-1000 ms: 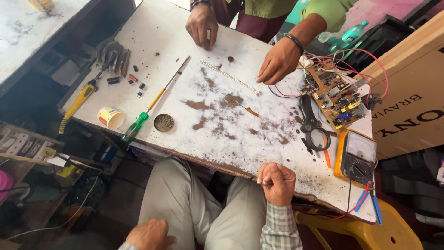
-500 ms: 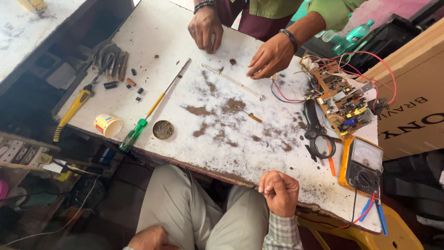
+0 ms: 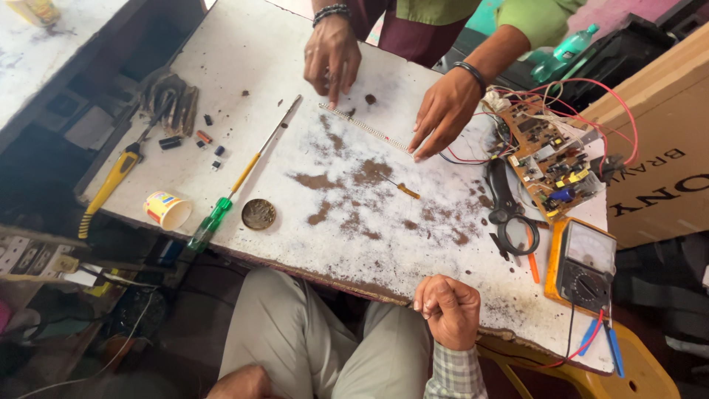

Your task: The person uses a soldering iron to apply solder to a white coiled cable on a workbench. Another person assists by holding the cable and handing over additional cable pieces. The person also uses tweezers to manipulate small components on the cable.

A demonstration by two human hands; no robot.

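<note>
Fingers of the right hand are curled shut in a loose fist at the near edge of the bench, with nothing visible in them. The left hand lies low by the knee, mostly out of view; I cannot tell whether its fingers are open or closed.

Across the bench a co-worker's two hands press fingertips down at either end of a thin pale strip, well apart from the fist. A small yellow-handled probe lies between strip and fist, among brown stains. Off to the side sit a long screwdriver, a round tin, a magnifier, a circuit board and a yellow meter.

To my eye, any reach for the strip should come in over the bare middle of the bench, avoiding the board's loose red wires.
</note>
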